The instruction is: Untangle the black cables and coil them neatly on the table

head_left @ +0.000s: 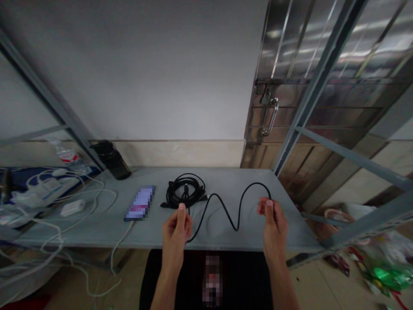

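A black cable (222, 206) runs in a wavy line over the grey table (226, 241) between my hands. My left hand (177, 226) is closed on one part of it near the table's front edge. Farther right, my right hand (272, 217) pinches the cable between thumb and fingers, where it arches down from a high loop. Just beyond my left hand lies a coiled bundle of black cable (185, 189), with plug ends showing among and beside the loops. Whatever cable end sits inside either hand is hidden by the fingers.
Left of the coil lies a phone (140, 203) with a white cable plugged in. A black bottle (112, 159), a white adapter (72, 208), tangled white cables and a clear bottle (71, 157) are at the left. Metal frame posts (309, 99) rise at both sides.
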The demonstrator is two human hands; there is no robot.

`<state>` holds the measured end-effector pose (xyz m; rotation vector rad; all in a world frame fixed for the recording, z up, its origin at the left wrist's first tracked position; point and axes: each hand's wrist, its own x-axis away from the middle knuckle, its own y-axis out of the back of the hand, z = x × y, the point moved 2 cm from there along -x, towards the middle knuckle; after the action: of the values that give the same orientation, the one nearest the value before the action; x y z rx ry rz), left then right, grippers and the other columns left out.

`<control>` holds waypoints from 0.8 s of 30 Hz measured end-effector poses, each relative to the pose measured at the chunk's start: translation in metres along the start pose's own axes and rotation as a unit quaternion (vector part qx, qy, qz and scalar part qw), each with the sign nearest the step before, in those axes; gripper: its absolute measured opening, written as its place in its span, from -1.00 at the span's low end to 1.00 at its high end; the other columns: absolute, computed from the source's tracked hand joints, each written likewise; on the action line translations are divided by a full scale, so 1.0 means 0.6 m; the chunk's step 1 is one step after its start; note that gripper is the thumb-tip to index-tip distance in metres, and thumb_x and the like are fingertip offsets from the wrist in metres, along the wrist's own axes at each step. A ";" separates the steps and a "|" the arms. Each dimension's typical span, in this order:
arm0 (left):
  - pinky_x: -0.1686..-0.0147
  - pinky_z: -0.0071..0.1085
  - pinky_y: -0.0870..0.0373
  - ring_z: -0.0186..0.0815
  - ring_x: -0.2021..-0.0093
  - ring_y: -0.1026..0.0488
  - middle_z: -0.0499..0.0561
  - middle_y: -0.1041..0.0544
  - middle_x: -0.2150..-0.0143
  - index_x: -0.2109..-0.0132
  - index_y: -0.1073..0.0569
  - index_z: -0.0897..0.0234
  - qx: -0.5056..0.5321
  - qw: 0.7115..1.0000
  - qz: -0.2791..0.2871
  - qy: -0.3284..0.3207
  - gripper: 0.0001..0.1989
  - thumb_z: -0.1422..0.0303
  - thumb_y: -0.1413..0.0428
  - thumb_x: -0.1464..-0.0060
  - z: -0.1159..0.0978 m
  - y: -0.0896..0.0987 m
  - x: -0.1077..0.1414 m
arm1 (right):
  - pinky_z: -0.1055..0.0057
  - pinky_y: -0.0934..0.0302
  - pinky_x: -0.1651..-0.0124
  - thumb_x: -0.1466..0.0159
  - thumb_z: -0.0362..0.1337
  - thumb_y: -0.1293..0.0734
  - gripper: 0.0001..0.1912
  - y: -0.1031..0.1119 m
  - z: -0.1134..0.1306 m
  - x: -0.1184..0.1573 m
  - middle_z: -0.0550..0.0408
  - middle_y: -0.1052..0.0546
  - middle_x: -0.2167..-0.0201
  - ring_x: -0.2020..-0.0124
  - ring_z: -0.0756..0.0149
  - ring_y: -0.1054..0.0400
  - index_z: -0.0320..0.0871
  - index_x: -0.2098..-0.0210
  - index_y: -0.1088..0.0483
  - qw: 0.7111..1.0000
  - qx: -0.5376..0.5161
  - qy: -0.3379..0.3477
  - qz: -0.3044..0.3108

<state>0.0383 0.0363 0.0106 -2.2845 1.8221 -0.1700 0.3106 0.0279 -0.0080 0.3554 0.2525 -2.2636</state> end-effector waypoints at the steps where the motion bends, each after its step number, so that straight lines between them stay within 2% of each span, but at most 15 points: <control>1: 0.60 -0.50 0.07 -0.48 0.62 0.04 -0.25 -0.04 0.60 0.43 -0.38 0.22 0.008 1.000 0.009 0.004 -0.37 -0.20 -0.23 -0.36 -0.003 -0.001 0.001 | 0.24 -0.32 0.08 -0.56 0.24 -0.27 -0.45 0.005 0.001 -0.002 0.10 -0.54 0.32 0.26 0.19 -0.43 -0.13 0.03 -0.55 1.000 0.014 0.009 -0.008; 4: 0.59 -0.47 0.01 -0.44 0.61 -0.03 -0.22 -0.12 0.57 0.28 -0.54 0.25 -0.005 0.999 0.031 0.009 -0.39 -0.24 -0.19 -0.36 -0.011 0.000 0.000 | 0.17 -0.34 -0.07 -0.58 0.22 -0.23 -0.46 0.020 -0.002 -0.009 0.07 -0.59 0.26 0.15 0.12 -0.52 -0.13 -0.10 -0.48 0.998 0.044 0.031 -0.014; 6: 0.57 -0.45 -0.12 -0.41 0.58 -0.14 -0.18 -0.23 0.54 0.13 -0.62 0.28 -0.037 0.998 0.045 0.003 -0.39 -0.24 -0.18 -0.36 -0.014 0.004 -0.003 | 0.13 -0.34 -0.13 -0.57 0.21 -0.25 -0.47 0.029 -0.007 -0.014 0.04 -0.63 0.18 0.09 0.10 -0.54 -0.12 -0.14 -0.47 0.999 0.036 0.031 -0.014; 9: 0.42 -0.40 -0.40 -0.32 0.48 -0.38 -0.09 -0.44 0.47 -0.07 -0.67 0.32 -0.104 0.992 0.069 -0.021 -0.38 -0.20 -0.18 -0.39 -0.014 0.015 -0.010 | 0.16 -0.35 -0.10 -0.52 0.17 -0.35 -0.52 0.038 -0.018 -0.019 0.02 -0.61 0.10 0.08 0.15 -0.51 -0.12 -0.10 -0.51 0.999 -0.002 0.018 -0.026; 11: 0.33 -0.35 -0.51 -0.26 0.42 -0.49 -0.04 -0.54 0.42 -0.12 -0.67 0.32 -0.141 0.987 0.072 -0.036 -0.37 -0.19 -0.19 -0.39 -0.012 0.023 -0.015 | 0.24 -0.32 0.01 -0.48 0.12 -0.41 -0.57 0.041 -0.023 -0.020 0.08 -0.57 0.16 0.17 0.22 -0.44 -0.12 -0.03 -0.54 0.998 -0.034 0.004 -0.043; 12: 0.33 -0.33 -0.54 -0.23 0.40 -0.53 -0.03 -0.56 0.41 -0.09 -0.68 0.31 -0.150 0.985 0.069 -0.040 -0.39 -0.19 -0.21 -0.37 -0.011 0.027 -0.017 | 0.28 -0.29 0.07 -0.46 0.09 -0.44 -0.60 0.041 -0.024 -0.020 0.12 -0.53 0.21 0.23 0.27 -0.39 -0.12 0.00 -0.55 0.997 -0.057 -0.005 -0.055; 14: 0.34 -0.33 -0.55 -0.22 0.41 -0.55 -0.02 -0.57 0.42 0.09 -0.67 0.27 -0.160 0.984 0.059 -0.046 -0.46 -0.17 -0.25 -0.35 -0.009 0.034 -0.019 | 0.34 -0.20 0.18 -0.43 0.02 -0.48 -0.67 0.040 -0.022 -0.019 0.19 -0.44 0.31 0.33 0.33 -0.28 -0.11 0.05 -0.55 0.990 -0.116 -0.021 -0.078; 17: 0.34 -0.36 -0.52 -0.24 0.43 -0.55 -0.02 -0.58 0.44 0.34 -0.55 0.22 -0.198 0.976 0.049 -0.074 -0.50 -0.11 -0.27 -0.36 -0.013 0.040 -0.016 | 0.38 -0.09 0.28 -0.37 -0.02 -0.53 -0.70 0.036 -0.008 -0.018 0.24 -0.34 0.39 0.39 0.38 -0.17 -0.10 0.15 -0.52 0.975 -0.192 -0.022 -0.106; 21: 0.34 -0.38 -0.46 -0.25 0.42 -0.57 -0.01 -0.60 0.44 0.32 -0.54 0.20 -0.276 0.952 0.010 -0.129 -0.48 -0.10 -0.17 -0.45 -0.031 0.039 -0.008 | 0.39 -0.04 0.33 -0.40 0.02 -0.54 -0.65 0.041 0.015 -0.017 0.29 -0.26 0.45 0.44 0.41 -0.08 -0.10 0.25 -0.48 0.965 -0.213 -0.004 -0.153; 24: 0.36 -0.38 -0.45 -0.25 0.44 -0.55 -0.02 -0.58 0.46 0.26 -0.56 0.21 -0.274 0.949 -0.038 -0.149 -0.48 -0.12 -0.13 -0.46 -0.045 0.038 -0.004 | 0.37 -0.07 0.30 -0.43 0.00 -0.53 -0.65 0.052 0.025 -0.018 0.32 -0.20 0.51 0.45 0.40 -0.03 -0.10 0.28 -0.45 0.956 -0.223 0.011 -0.191</control>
<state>0.0103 0.0316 0.0317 -2.5419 1.7768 0.7196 0.3383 0.0107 0.0075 0.0961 0.8922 -2.4855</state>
